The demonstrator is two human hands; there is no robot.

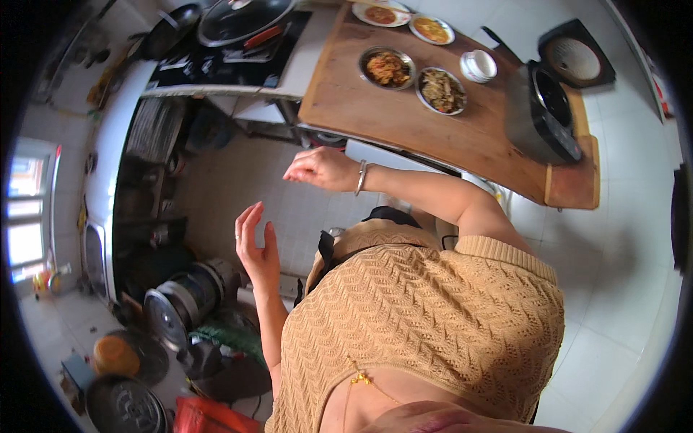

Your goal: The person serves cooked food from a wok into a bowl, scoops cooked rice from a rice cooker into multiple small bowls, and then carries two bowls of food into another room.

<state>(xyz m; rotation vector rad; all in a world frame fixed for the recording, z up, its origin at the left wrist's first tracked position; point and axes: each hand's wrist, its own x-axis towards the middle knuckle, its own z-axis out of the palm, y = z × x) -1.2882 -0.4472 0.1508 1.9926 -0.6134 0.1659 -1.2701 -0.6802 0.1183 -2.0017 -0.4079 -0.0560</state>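
My left hand (pixel 256 243) is raised in the air above the floor, a ring on one finger. Its fingers and thumb are spread and empty. My right hand (pixel 322 169), with a silver bangle (pixel 361 177) at the wrist, hovers just off the near edge of a wooden table (pixel 357 116). Loosely curled fingers show nothing held in it. On that table stand two dishes of cooked food, a metal bowl (pixel 387 67) and a round dish (pixel 441 91). Beside them are a stack of white bowls (pixel 478 66) and a rice cooker (pixel 536 127) with its lid raised.
Two plates of food, one red (pixel 380 14) and one yellowish (pixel 431 29), sit at the table's far edge. A lidded pan (pixel 243 21) rests on the black cooktop (pixel 216 67). Stacked pots (pixel 184 303), a red bag (pixel 211 417) and a basin (pixel 124 403) crowd the lower left.
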